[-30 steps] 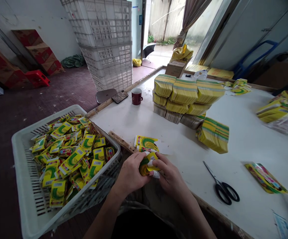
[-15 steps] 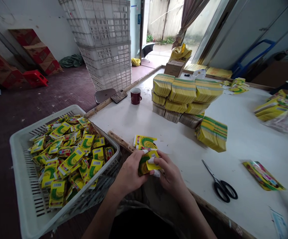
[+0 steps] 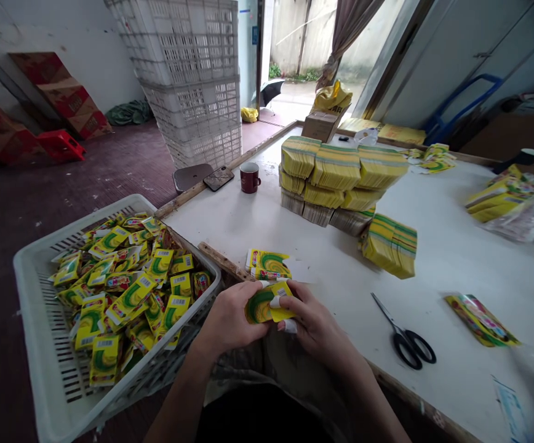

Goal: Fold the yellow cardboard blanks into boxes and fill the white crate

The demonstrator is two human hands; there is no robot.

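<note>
My left hand [image 3: 227,320] and my right hand [image 3: 313,323] meet at the table's near edge, both closed on one small yellow and green packet [image 3: 264,304]. White tape covers some fingertips. Just beyond the hands a small pile of flat yellow packets [image 3: 269,263] lies on the white table [image 3: 456,271]. To my left stands a white plastic basket [image 3: 36,326] heaped with several filled yellow packets [image 3: 128,289].
Bundled stacks of yellow packets [image 3: 341,181] sit mid-table, one bundle [image 3: 391,245] leaning. Black scissors [image 3: 403,341] and a colourful pouch [image 3: 479,320] lie at right. A red mug [image 3: 250,177], a phone [image 3: 218,178] and stacked white crates [image 3: 188,74] are farther back.
The packet has turned in my hands, its green side now tipped toward the left. Both hands stay at the table edge; the view drifted slightly.
</note>
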